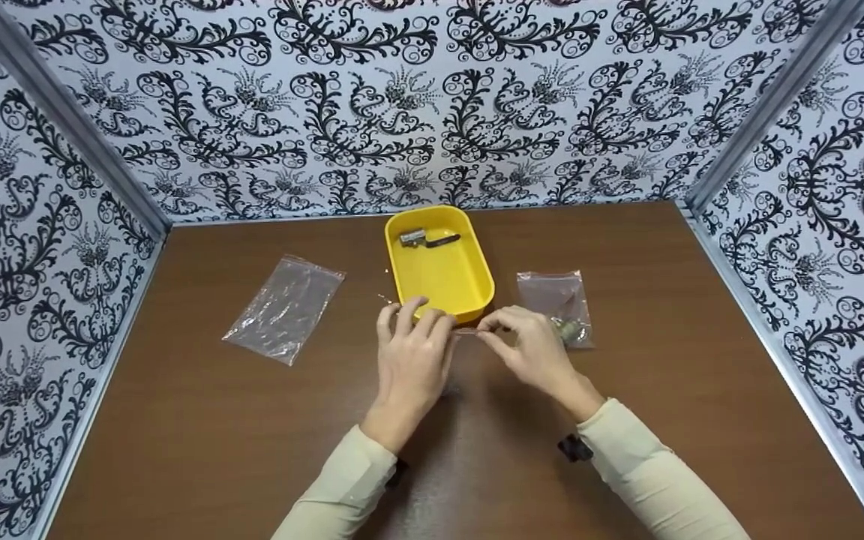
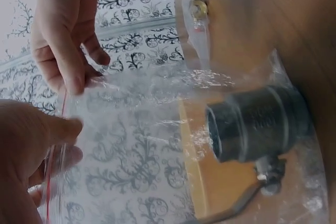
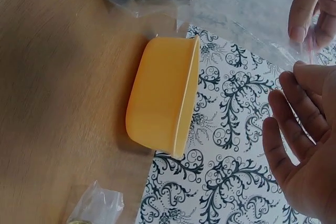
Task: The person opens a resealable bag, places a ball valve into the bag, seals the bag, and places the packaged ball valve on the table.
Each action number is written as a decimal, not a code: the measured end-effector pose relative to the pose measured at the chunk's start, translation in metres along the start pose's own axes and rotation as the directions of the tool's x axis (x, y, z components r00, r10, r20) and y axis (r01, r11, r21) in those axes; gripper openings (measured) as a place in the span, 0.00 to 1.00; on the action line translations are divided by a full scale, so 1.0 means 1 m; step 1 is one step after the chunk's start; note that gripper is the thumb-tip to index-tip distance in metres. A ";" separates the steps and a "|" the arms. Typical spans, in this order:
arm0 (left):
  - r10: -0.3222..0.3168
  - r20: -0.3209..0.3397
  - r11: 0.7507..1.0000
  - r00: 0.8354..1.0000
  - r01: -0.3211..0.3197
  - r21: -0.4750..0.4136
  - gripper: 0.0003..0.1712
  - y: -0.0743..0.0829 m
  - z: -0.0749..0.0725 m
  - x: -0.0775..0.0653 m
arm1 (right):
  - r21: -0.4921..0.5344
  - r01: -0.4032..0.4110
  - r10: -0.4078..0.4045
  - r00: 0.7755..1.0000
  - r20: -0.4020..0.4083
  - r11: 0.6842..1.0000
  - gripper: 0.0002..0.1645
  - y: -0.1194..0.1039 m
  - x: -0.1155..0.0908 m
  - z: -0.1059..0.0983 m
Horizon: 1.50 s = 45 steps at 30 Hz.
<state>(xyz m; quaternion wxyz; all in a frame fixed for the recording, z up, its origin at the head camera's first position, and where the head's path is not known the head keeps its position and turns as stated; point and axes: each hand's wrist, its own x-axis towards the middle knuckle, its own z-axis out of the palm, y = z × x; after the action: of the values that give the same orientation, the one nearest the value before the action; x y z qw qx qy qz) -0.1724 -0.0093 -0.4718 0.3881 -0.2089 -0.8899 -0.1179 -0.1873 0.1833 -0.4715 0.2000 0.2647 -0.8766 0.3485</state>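
Between my two hands a clear zip bag (image 2: 131, 145) with a red line along its mouth hangs upright, holding a metal ball valve (image 2: 260, 121) with a lever at its bottom. My left hand (image 1: 413, 367) pinches the bag's top edge on one side. At the other end of that edge, the thumb and fingertips of my right hand (image 1: 541, 349) pinch the mouth. From the head view only a thin strip of the bag shows, just in front of the yellow tray (image 1: 443, 277).
Another valve (image 1: 428, 238) with a black lever lies in the tray's far end. On the left is a flat clear zip bag (image 1: 286, 307). Right of the tray lies a bag (image 1: 552, 289) with a small brass-coloured fitting (image 1: 569, 330). Patterned walls (image 1: 417, 112) enclose the table's back and sides.
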 end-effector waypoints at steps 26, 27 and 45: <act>-0.011 0.037 0.997 0.999 0.014 -0.082 0.05 -0.002 -0.004 0.004 | -0.047 0.053 -0.050 0.998 0.045 0.997 0.04 -0.006 0.004 0.002; -0.008 0.045 0.997 0.999 0.012 -0.080 0.05 -0.002 -0.005 0.004 | -0.045 0.053 -0.051 0.998 0.044 0.998 0.04 -0.007 0.004 0.002; -0.066 0.066 0.988 0.996 0.075 -0.138 0.06 -0.032 -0.012 -0.005 | -0.034 0.033 -0.032 0.999 0.040 0.999 0.03 -0.007 0.000 0.001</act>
<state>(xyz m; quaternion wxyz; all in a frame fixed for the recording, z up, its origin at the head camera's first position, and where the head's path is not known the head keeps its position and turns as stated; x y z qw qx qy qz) -0.1765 -0.0434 -0.4687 0.3406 -0.2076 -0.8977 -0.1874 -0.1832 0.1782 -0.4687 0.1929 0.2821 -0.8818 0.3249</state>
